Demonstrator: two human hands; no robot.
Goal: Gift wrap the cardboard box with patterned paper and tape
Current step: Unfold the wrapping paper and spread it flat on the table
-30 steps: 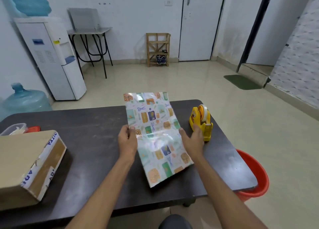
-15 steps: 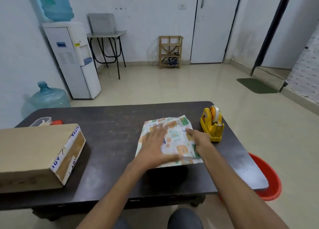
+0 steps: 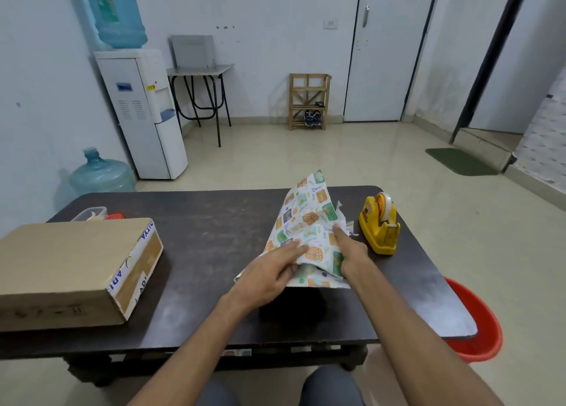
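The folded patterned paper (image 3: 309, 222) lies on the dark table (image 3: 208, 222), right of centre, with its far flap raised off the surface. My left hand (image 3: 272, 271) rests on the paper's near left part with its fingers straight. At the paper's right edge my right hand (image 3: 350, 248) pinches the lifted layer, index finger stretched along the top. The cardboard box (image 3: 73, 264), sealed with printed tape, sits at the table's left end, apart from both hands. A yellow tape dispenser (image 3: 379, 226) stands just right of the paper.
A clear plastic container (image 3: 90, 213) and a red item (image 3: 115, 216) lie behind the box. An orange bucket (image 3: 477, 326) stands on the floor by the table's right end. A water dispenser (image 3: 141, 111) and a spare bottle (image 3: 101, 174) are at the far left.
The long sheet held upright a second ago was laid down folded and pressed flat. Now its far flap is lifting off the table, with my right hand holding the layer.
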